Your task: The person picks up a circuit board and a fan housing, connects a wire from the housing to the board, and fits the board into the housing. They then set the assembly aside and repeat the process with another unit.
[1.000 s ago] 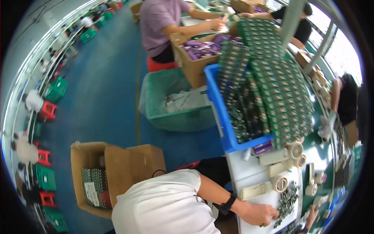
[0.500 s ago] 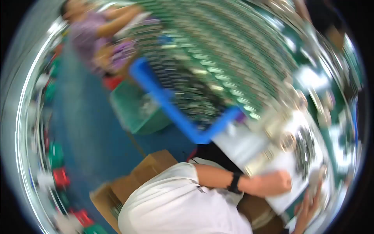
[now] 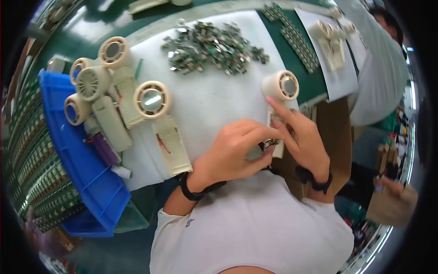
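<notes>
A cream handheld fan with a round head lies at the right of the white sheet. My right hand is closed round its handle, one finger stretched up to the head. My left hand meets it over the lower handle, with thumb and fingers pinching a small circuit board; its details are too small to make out. Under the left palm shows a greyish rounded thing, mostly hidden. Left of my hands lies another cream fan, its handle uncovered, with a red wire inside.
Small metal-and-green boards are heaped on the white sheet. Several fans crowd the left, beside a blue tray and racks of green circuit boards. A cardboard box stands at right; a co-worker's sleeve is beyond.
The view has swung from the blurred tray and board racks to the white sheet. My hands, apart before, are now together over the fan.
</notes>
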{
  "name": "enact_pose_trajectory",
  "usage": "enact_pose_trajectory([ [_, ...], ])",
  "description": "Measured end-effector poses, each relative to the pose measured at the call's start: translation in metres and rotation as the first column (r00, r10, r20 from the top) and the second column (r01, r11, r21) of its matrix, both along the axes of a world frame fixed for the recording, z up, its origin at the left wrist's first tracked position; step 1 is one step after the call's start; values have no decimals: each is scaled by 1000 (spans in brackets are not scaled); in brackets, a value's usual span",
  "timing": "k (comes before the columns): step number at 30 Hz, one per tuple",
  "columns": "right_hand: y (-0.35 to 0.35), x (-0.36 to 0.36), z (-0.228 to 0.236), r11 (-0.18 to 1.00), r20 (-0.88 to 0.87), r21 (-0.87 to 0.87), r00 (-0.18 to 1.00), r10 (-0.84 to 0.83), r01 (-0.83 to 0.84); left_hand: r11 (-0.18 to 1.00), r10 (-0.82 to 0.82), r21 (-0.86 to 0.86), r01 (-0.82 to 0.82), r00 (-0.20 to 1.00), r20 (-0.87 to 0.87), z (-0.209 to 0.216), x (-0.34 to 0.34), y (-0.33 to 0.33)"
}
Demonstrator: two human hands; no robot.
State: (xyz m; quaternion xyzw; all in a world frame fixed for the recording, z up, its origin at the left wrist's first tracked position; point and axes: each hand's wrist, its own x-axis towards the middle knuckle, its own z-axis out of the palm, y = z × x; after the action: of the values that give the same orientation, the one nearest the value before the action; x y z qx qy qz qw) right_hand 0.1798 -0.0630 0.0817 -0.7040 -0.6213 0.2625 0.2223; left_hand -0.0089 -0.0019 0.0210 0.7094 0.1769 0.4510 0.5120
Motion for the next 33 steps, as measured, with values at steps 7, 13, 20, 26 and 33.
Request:
enact_pose_trajectory([
  [7, 8, 24, -12, 939, 182, 99, 934, 308, -329, 940, -305, 71, 334, 914, -268, -3, 5, -5],
  [13, 12, 34, -22, 746, 461, 279, 766, 449, -605, 949, -273, 82, 306, 922, -276, -4, 1, -10],
  [20, 9, 29, -37, 779, 241, 451, 899, 365, -437, 963, -231, 72, 259, 935, -269, -6, 1, -11],
  [26, 11, 3, -35, 947, 23, 284, 988, 150, -150, 967, -231, 45, 249, 942, -244, -6, 2, -9],
  [33, 12, 9, -22, 973, -86, 154, 979, 186, -172, 969, -137, -215, 118, 988, -76, -4, -3, -8],
])
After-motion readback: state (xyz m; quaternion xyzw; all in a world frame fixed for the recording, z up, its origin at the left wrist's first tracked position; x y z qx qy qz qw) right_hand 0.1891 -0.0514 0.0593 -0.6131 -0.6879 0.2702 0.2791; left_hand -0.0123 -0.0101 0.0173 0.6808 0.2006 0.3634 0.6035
